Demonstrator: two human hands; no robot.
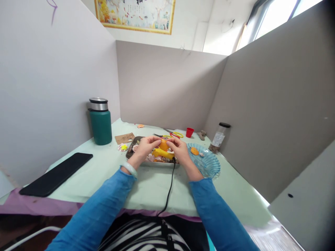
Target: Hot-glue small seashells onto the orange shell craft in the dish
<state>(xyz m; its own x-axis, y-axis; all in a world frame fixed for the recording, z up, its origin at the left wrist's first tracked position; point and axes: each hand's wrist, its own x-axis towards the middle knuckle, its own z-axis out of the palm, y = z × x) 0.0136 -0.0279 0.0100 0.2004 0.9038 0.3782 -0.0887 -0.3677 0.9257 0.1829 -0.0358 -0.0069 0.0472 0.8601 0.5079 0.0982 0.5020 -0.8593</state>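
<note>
My left hand (146, 145) and my right hand (178, 147) meet over a metal tray (131, 149), and both pinch a small orange piece (164, 144) between their fingertips. Just under it lies a yellow glue gun (162, 153) across the tray, its black cord (170, 188) running down toward me. The tray holds several small shells and bits. A pale bangle sits on my left wrist.
A blue glass plate (206, 164) with an orange piece lies right of the tray. A green flask (100, 122) stands back left, a black phone (56, 173) lies front left. Scissors (171, 134), a red cup (190, 132) and a jar (219, 137) are at the back. Grey partitions enclose the table.
</note>
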